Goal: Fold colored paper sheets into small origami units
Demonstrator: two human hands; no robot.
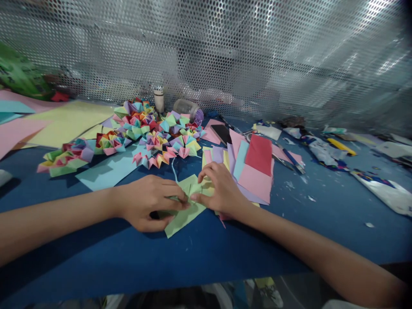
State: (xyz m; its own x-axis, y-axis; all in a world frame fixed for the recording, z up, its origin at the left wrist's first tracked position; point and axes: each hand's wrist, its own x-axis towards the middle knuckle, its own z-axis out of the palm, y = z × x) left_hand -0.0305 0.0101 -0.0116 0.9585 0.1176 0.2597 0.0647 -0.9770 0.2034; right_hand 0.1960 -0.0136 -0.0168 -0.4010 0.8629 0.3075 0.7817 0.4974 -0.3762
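A light green sheet of paper (184, 219) with creases lies at a slant on the blue table in front of me. My left hand (149, 198) has its bent fingers closed on the sheet's left part, thumb low by its edge. On the paper's right side, my right hand (223, 191) pinches with curled fingers and thumb near a raised fold. The fingers partly hide the fold. Just right of that hand is a fanned stack of coloured paper (255, 182) with a red sheet (259, 154) on top. Behind the left hand spreads a light blue sheet (107, 171).
Folded multicoloured paper chains (154, 139) pile up behind my hands. Beyond them are a jar on its side (186, 108) and a small white bottle (159, 99). A phone (221, 133), a blue cutter (292, 159) and scraps lie rightward. A perforated metal panel (206, 51) rises behind.
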